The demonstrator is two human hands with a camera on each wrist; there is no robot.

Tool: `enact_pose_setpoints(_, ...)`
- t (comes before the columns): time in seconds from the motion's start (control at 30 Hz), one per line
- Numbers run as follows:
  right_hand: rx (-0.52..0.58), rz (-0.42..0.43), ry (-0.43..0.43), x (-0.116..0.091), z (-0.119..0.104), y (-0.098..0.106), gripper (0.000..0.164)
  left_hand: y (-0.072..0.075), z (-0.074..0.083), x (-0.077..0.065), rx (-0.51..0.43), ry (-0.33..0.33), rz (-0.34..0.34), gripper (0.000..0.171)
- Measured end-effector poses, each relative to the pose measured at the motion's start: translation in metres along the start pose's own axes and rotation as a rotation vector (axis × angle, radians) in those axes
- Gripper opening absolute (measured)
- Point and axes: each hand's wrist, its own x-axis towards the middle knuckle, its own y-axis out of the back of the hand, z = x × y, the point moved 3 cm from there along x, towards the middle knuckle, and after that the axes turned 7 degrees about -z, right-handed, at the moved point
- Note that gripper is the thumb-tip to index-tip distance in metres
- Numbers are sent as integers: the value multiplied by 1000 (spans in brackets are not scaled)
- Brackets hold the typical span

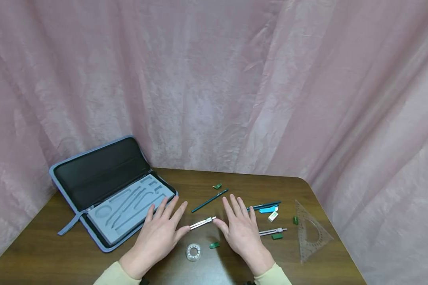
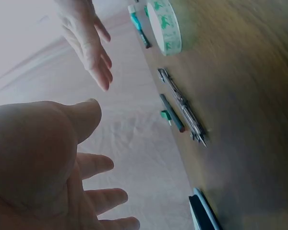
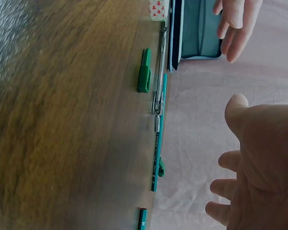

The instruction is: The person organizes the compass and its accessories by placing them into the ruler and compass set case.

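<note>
My left hand hovers palm down with fingers spread, holding nothing, by the front corner of an open blue zip case. My right hand is likewise spread and holds nothing. Between the two lies a metal compass, with a dark green pencil behind it. Nearer me are a tape roll and a small green plastic piece. Both wrist views show the hands raised over the table. Beyond my right fingers, a second compass is partly hidden by that hand.
Grey foam with shaped hollows fills the case. At right lie a blue cutter, a white eraser, dark pencils, more small green pieces and a clear set square. A pink curtain hangs behind the table.
</note>
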Motion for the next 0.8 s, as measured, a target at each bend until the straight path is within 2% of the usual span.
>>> enact_pose_setpoints(0.13, 9, 22, 18, 0, 0, 0, 73, 0, -5, 0, -10, 25, -24, 67)
enact_pose_setpoints(0.3, 17, -9, -1, 0, 0, -1, 73, 0, -13, 0, -18, 48, -52, 68)
enact_pose_setpoints(0.67, 13, -12, 9, 1, -1, 0, 73, 0, -38, -4, 1, 89, -100, 67)
enact_pose_setpoints(0.8, 11, -3, 24, -1, -2, 0, 73, -2, -45, -4, 2, 97, -96, 66)
